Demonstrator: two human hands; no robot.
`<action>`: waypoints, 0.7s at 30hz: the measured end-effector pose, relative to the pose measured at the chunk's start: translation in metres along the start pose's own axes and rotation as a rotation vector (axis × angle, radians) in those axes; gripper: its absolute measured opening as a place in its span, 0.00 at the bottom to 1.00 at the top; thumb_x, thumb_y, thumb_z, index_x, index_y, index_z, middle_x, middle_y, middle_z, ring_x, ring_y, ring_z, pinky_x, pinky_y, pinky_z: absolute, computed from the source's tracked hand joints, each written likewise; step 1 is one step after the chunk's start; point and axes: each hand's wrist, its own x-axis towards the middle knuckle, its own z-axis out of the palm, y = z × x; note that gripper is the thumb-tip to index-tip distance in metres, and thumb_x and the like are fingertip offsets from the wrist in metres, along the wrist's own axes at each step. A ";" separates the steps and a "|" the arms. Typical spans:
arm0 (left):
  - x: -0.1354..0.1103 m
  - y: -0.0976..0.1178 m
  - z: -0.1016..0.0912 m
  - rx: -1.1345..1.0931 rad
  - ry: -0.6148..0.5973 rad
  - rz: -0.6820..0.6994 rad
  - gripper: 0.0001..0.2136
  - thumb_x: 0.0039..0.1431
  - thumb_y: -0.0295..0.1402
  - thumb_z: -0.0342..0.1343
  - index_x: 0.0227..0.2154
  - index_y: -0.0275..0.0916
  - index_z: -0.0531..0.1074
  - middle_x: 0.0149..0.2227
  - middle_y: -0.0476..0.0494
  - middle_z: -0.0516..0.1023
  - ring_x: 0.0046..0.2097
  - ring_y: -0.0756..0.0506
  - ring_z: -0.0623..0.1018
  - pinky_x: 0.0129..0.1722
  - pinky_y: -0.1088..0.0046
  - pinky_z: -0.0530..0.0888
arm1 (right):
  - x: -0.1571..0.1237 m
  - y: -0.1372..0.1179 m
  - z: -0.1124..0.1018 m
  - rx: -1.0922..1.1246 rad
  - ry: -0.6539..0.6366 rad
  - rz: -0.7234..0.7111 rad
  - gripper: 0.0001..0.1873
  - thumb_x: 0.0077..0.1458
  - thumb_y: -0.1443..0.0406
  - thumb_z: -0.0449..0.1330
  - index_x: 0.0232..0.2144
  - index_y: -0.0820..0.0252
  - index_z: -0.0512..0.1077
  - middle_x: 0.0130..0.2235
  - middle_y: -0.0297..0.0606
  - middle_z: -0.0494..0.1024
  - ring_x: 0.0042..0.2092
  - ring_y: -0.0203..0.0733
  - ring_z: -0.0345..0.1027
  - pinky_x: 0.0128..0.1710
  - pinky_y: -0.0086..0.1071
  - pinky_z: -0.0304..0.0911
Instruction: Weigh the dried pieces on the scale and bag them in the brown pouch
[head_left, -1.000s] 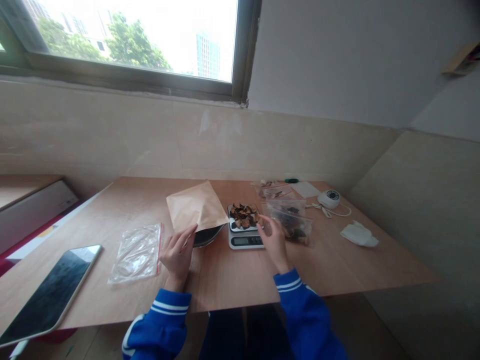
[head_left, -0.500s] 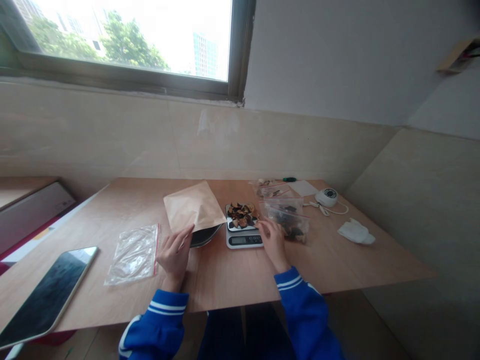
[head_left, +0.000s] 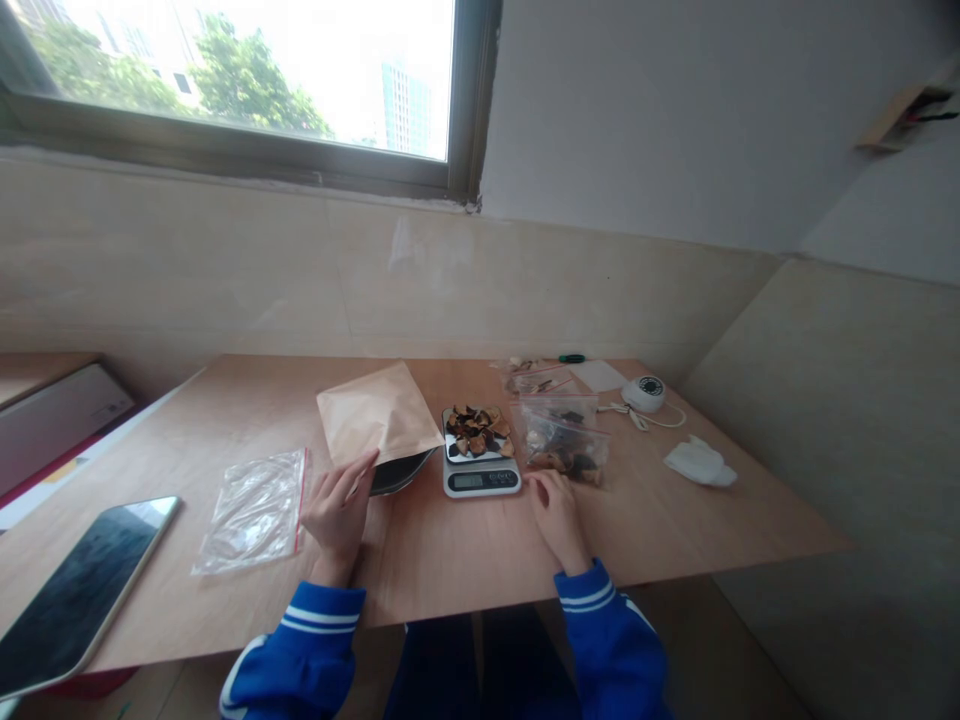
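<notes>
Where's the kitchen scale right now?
In the head view, the kitchen scale sits mid-table between the hands, with the dark bowl on its left and a zip bag of dried pieces on its right, above the right hand.

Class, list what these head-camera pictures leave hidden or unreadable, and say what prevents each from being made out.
Head view:
Scale readout: digits too small to read.
Dark bowl: mostly hidden by the kraft paper envelope; contents unseen.
Zip bag contents: blurred by plastic.
Green-handled item: too small to identify.
</notes>
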 end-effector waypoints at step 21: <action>0.004 0.004 -0.002 -0.009 0.023 0.015 0.11 0.56 0.28 0.60 0.42 0.45 0.78 0.33 0.48 0.81 0.32 0.49 0.77 0.35 0.75 0.71 | 0.001 -0.005 -0.005 0.005 -0.002 -0.015 0.13 0.61 0.67 0.49 0.34 0.59 0.74 0.37 0.41 0.75 0.40 0.45 0.68 0.43 0.40 0.63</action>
